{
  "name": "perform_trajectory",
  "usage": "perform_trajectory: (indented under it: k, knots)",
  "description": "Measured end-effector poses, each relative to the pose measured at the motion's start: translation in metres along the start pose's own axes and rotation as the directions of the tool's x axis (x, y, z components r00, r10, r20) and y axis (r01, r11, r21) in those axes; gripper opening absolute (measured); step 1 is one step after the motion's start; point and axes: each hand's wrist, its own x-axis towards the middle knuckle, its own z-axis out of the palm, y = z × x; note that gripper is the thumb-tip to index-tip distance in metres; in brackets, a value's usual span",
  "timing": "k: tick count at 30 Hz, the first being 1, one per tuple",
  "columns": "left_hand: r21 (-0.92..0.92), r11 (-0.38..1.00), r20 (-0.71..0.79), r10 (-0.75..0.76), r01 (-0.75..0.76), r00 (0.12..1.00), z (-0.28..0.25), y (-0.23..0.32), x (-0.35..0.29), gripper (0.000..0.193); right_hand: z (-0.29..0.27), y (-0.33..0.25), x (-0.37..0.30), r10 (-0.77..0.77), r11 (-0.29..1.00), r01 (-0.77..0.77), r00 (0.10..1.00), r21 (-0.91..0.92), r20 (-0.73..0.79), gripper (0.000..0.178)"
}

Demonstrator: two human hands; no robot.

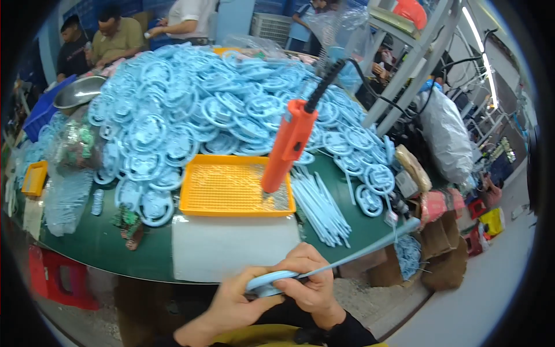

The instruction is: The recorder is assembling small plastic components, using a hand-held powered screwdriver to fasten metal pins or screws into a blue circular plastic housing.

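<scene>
Grip: left hand (236,299) pinches pale-blue round part (267,280) between thumb and fingers; right hand (308,282) pinches its right side, where long blue stick (376,243) juts rightward. Two-sided hold likely for steadiness. Part in air at near edge of desk (104,254), by white mat (231,246). Beyond: yellow tray (217,184), small silvery pieces (281,201) inside; orange driver (287,149) on coiled cord (328,84), presumably for easy reach. Stick bundle (318,208) right, blue pile (150,130) behind.

Left hand (240,295) and right hand (312,283) observed close together, low centre, fingers (305,252) curled and thumbs (267,303) pointing inward; left wrist (199,328) bare, right forearm covered by dark sleeve (351,333)
</scene>
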Motion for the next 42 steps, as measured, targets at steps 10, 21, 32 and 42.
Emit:
perform_trajectory:
  k: [10,21,32,42]
  knots:
    - [0.141,0.946,0.441,-0.324,0.292,0.837,-0.13,-0.008,0.065,0.053,-0.074,0.015,0.059,0.12,0.939,-0.113,0.993,-0.326,0.002,0.067]
    - [0.742,0.652,0.055,0.173,-0.156,0.983,-0.104,-0.028,0.055,0.072,0.007,0.071,0.19,0.132,0.96,-0.115,0.99,0.254,-0.052,0.058]
    - [0.795,0.558,-0.018,0.414,-0.238,0.91,-0.076,-0.022,0.051,0.071,0.032,0.018,0.13,0.145,0.875,-0.087,0.985,0.476,-0.088,0.033]
    - [0.741,0.579,-0.044,0.547,-0.34,0.836,-0.05,-0.032,0.058,0.015,0.024,-0.006,0.099,0.043,0.877,-0.03,0.999,0.48,-0.016,0.043]
